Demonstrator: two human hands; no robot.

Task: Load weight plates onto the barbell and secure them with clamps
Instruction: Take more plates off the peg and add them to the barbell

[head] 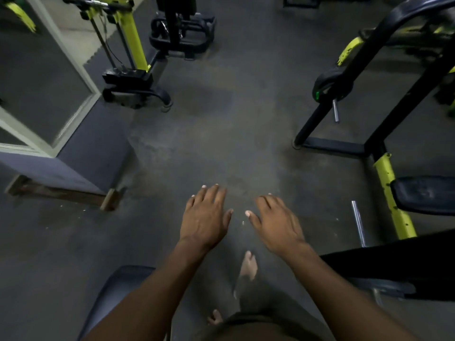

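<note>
My left hand [205,219] and my right hand [277,222] hover palm down over the dark gym floor, fingers spread, holding nothing. A black weight plate [328,86] with a green mark sits on a steel peg [335,110] of the black and yellow rack at the right. A second bare steel peg [358,222] sticks out lower on the same rack, right of my right hand. No barbell or clamp is visible.
A yellow and black machine [133,57] stands at the upper left beside a framed mirror [44,89]. A black seat pad [423,194] is at the right, another pad [115,296] at the lower left. My bare feet [248,265] are below my hands.
</note>
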